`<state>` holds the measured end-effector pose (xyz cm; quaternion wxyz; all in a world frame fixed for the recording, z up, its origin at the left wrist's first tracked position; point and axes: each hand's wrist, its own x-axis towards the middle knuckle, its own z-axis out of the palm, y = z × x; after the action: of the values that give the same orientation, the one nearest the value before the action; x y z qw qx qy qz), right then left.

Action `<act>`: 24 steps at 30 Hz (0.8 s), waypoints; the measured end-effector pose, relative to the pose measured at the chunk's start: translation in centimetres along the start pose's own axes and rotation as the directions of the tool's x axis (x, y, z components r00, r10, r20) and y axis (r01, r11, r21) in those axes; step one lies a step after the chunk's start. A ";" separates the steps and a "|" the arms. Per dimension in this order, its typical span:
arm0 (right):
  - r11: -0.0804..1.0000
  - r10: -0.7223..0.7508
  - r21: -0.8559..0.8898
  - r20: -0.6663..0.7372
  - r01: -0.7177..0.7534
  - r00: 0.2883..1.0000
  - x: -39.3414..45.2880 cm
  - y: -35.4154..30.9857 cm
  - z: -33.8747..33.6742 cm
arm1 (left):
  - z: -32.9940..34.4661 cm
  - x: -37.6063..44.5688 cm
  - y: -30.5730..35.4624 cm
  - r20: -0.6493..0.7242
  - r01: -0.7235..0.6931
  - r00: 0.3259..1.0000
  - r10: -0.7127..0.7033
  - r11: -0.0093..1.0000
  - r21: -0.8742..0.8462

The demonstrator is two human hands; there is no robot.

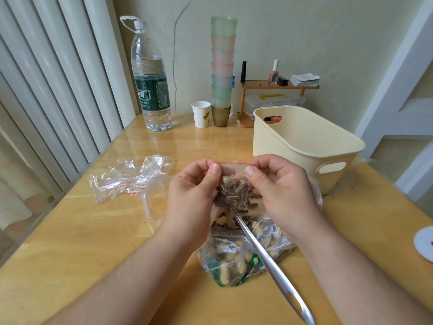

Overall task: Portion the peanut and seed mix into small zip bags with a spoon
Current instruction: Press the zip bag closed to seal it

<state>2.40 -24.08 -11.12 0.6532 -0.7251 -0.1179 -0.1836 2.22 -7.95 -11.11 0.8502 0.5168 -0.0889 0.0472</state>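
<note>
A small zip bag [232, 191] with a red seal line hangs in the air, part filled with striped seeds and a peanut. My left hand [192, 193] pinches its top left corner and my right hand [278, 193] pinches its top right corner. Below it lies a large clear bag of peanut and seed mix [236, 254], open toward the hands. A metal spoon [269, 259] rests with its bowl in that bag and its handle pointing to the lower right. Neither hand touches the spoon. A few empty small zip bags [126, 179] lie crumpled at the left.
A cream plastic basket [304, 146] stands right of the hands. At the back of the wooden table [70, 231] are a large water bottle [151, 90], a paper cup [201, 113], a tall stack of cups [222, 66] and a small wooden shelf [278, 86]. A white disc [424, 242] lies at the right edge.
</note>
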 end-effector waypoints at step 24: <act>1.000 0.015 -0.013 0.038 -0.015 0.999 -0.3 -0.1 0.2 | -0.1 0.1 -0.6 -0.023 0.000 1.000 0.000 1.000 -0.006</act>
<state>2.10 -23.81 -11.15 0.6475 -0.7335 -0.1236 -0.1657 2.45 -8.12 -11.62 0.8528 0.5135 -0.0793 0.0529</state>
